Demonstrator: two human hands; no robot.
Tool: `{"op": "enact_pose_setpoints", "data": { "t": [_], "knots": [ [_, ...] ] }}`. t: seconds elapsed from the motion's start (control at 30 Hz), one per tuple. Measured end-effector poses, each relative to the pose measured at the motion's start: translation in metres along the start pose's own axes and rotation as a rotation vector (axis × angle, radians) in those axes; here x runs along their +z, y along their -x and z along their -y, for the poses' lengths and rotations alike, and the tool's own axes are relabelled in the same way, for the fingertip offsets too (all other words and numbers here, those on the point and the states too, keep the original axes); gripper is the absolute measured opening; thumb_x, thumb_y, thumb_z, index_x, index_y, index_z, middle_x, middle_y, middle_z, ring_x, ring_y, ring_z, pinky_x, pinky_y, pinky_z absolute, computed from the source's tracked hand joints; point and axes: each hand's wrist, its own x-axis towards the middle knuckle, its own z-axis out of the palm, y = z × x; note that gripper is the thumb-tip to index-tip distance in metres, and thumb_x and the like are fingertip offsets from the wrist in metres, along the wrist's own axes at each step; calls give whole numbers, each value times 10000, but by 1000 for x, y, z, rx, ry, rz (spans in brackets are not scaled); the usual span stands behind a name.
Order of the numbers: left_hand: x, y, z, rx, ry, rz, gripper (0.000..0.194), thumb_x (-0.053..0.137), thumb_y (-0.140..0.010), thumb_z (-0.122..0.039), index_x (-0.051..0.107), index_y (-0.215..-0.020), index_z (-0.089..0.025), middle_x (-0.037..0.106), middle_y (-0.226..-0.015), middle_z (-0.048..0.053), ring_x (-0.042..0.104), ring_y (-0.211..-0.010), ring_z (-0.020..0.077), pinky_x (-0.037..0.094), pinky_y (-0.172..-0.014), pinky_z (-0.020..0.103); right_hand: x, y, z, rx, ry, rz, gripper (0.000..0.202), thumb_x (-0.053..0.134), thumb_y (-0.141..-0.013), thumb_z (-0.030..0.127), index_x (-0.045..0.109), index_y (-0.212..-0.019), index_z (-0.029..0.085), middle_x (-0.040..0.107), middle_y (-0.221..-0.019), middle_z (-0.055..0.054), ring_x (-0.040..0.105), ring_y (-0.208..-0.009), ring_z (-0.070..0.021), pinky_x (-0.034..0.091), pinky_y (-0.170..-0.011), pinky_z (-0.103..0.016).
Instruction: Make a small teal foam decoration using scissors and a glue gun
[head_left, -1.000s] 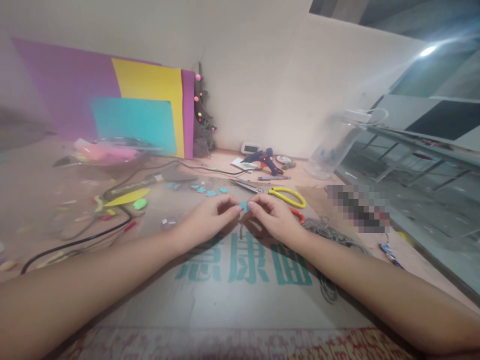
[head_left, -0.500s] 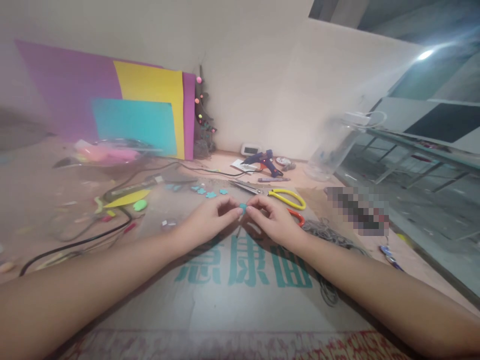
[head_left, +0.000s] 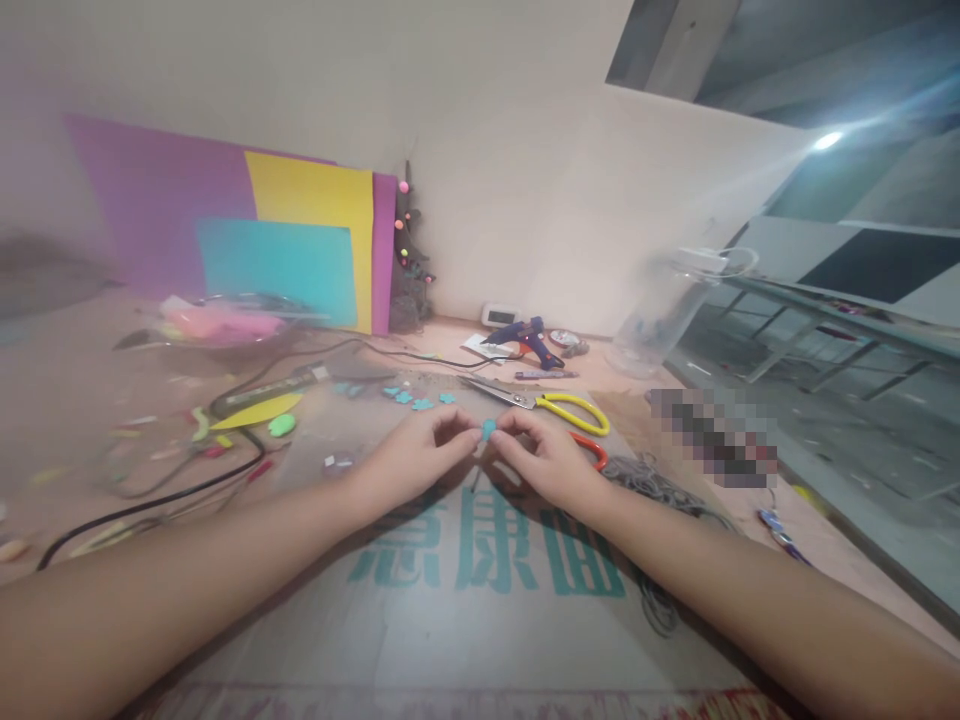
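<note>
Between the fingertips of both hands is a small teal piece (head_left: 488,430), roughly round, perhaps a flower cutout; its exact shape is too small to tell. My left hand (head_left: 427,448) pinches its left side with thumb and forefinger. On the other side, my right hand (head_left: 546,458) grips it the same way. Just beyond the hands lie several teal flower-shaped cutouts (head_left: 421,404) on the board (head_left: 420,640). Scissors with a yellow handle (head_left: 576,412) rest behind my right hand, and an orange loop (head_left: 592,452) is partly hidden by it.
A blue glue gun (head_left: 531,340) and a small white clock (head_left: 501,315) stand by the wall. Grey cord (head_left: 660,490) lies tangled at the right. On the left are a power strip (head_left: 262,395) and black cable (head_left: 165,500). Coloured sheets (head_left: 307,190) lean behind.
The camera view has tilted slightly upward, so the scene sits lower. Both hands stay at the teal piece, which now shows a little more of its face.
</note>
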Motion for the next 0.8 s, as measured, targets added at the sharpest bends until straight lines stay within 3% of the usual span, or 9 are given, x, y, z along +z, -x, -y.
{"op": "enact_pose_setpoints", "data": {
  "t": [0.37,0.63,0.8],
  "knots": [
    [0,2,-5,-48,-16,16,203,496,-885,-341,578,-821,-167,599,-749,4,559,-723,154,418,-649,257,-2,0,-4,-34,-69,-29,223,467,-954,314,571,-800,190,617,-728,5,575,-690,-131,455,-664,-246],
    [-1,1,5,-13,-6,28,290,503,-904,-435,581,-811,-172,574,-712,-17,528,-677,138,403,-638,251,1,0,1,92,-103,5,171,531,-913,305,564,-799,183,639,-703,13,549,-567,-97,424,-535,-209],
    [-1,-1,9,-43,8,60,330,510,-896,-489,568,-800,-178,571,-697,-17,516,-655,140,395,-606,247,4,-1,-3,88,-125,11,171,518,-920,315,556,-808,192,631,-672,22,539,-545,-95,411,-519,-211]
  ]
}}
